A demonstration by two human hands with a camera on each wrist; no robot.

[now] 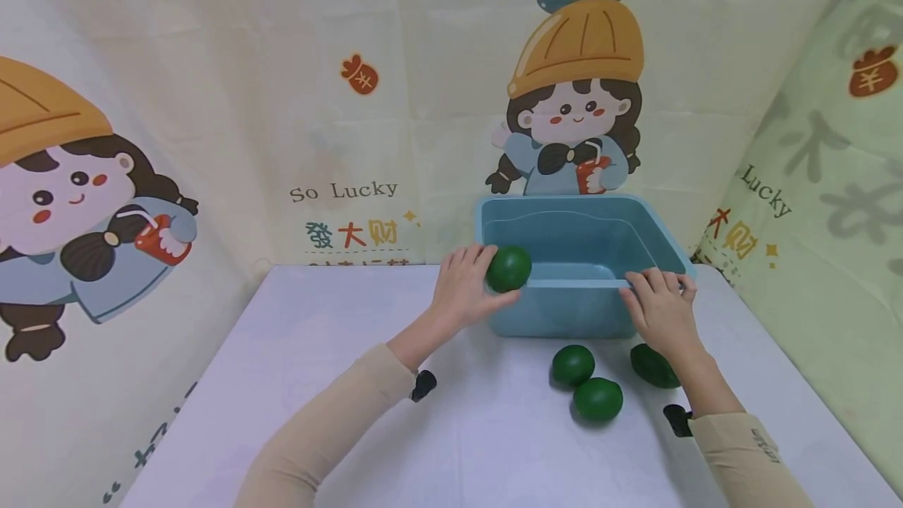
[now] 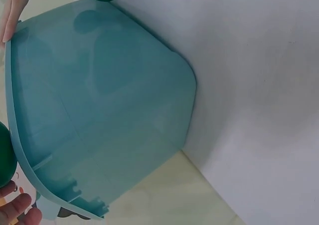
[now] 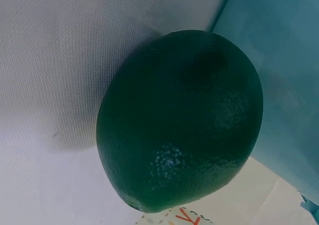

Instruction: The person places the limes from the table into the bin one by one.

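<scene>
My left hand (image 1: 463,286) holds a dark green lime (image 1: 509,269) between fingers and thumb, at the left end of the front rim of a blue plastic bin (image 1: 557,310). In the left wrist view, part of that lime (image 2: 6,154) and the fingertips show beside the bin's rim. My right hand (image 1: 661,310) grips the front rim near its right corner, fingers hooked over the edge. Under the right wrist lies another lime (image 1: 652,365), partly hidden by the arm; it fills much of the right wrist view. The visible part of the bin's floor is bare.
Two more limes, one behind (image 1: 573,366) and one in front (image 1: 597,400), lie close together on the white table (image 1: 353,320) before the bin. A printed cloth (image 1: 423,100) hangs behind the table and along both sides.
</scene>
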